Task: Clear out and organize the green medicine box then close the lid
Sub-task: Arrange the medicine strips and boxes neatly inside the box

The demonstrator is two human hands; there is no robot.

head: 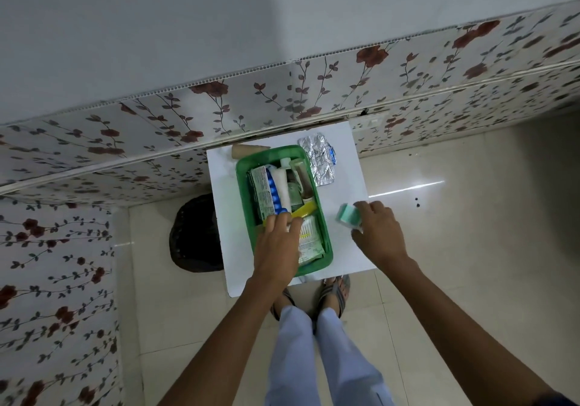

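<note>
Fingers reach into green box; right hand beside it.

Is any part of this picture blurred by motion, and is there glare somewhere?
Head view: the pale green item in the right hand is smeared by motion; the green box is fairly sharp; a bright streak of glare lies on the floor tiles; the wide lens bends the wall edges.

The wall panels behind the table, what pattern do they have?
Dark red flowers on thin leafy vines over white wall panels, clearest in the head view.
</note>
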